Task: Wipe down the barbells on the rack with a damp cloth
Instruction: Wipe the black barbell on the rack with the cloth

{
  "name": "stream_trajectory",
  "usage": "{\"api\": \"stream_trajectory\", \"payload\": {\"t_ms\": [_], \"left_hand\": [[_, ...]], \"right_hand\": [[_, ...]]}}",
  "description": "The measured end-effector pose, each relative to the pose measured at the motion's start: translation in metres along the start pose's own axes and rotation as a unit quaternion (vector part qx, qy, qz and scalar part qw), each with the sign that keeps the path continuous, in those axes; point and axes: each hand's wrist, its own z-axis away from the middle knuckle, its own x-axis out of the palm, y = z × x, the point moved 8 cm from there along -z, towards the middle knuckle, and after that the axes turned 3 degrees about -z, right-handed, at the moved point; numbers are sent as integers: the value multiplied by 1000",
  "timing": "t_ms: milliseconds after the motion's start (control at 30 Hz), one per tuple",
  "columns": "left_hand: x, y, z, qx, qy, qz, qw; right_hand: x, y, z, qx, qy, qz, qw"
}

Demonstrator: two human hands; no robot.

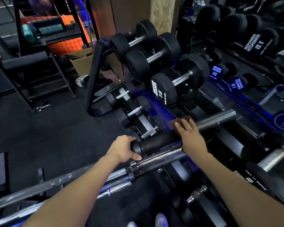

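The barbell (164, 141) being wiped lies low across the near end of the rack (236, 141), its black padded end pointing left and its bare grey steel sleeve running up to the right. The left hand (124, 149) curls round the rounded black end cap, thumb underneath, fingers wrapped over the top, so it holds that end of the bar. The right hand (189, 133) lies flat with fingers straight on a brown cloth (182, 121), pressing it onto the bar just where the black padding meets the steel. Part of the cloth shows beyond the fingertips and a small corner peeks out below the wrist.

Just under this bar, two more chrome barbells (105, 177) lie side by side, reaching from the rack towards the lower left corner over the dark rubber floor (47, 136). Further along the rack, black dumbbells (164, 89) sit in rows, one marked 16; others on the right side carry blue-lit labels reading 20 and 15. At the far left end of the rack a black triangular frame (93, 79) stands upright. Beyond it a cardboard box (82, 62) rests on the floor beside a wire shelf unit (56, 35) holding teal and orange items. Toes of pale shoes (161, 220) show at the bottom edge
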Motion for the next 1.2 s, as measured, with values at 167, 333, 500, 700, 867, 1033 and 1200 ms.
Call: {"api": "stream_trajectory", "payload": {"t_ms": [167,333,500,700,867,1033,1200], "left_hand": [[-1,5,-3,6,9,-20,1000],[-2,2,-2,5,7,-15,1000],[-2,3,1,-2,4,-9,1000],[-4,12,3,-6,5,-38,999],[-8,12,5,-22,12,-48,999],[-10,10,5,-8,24,-61,998],[-6,15,5,-8,22,-75,997]], "right_hand": [[20,-95,18,-94,22,-31,995],[28,-109,26,-165,-42,-18,985],[8,-20,0,-57,-29,-18,998],[11,-32,-5,-10,23,5,1000],[31,-118,26,-149,-36,-10,988],[13,-28,2,-77,-33,-35,996],[-1,17,-11,23,12,-2,1000]]}}
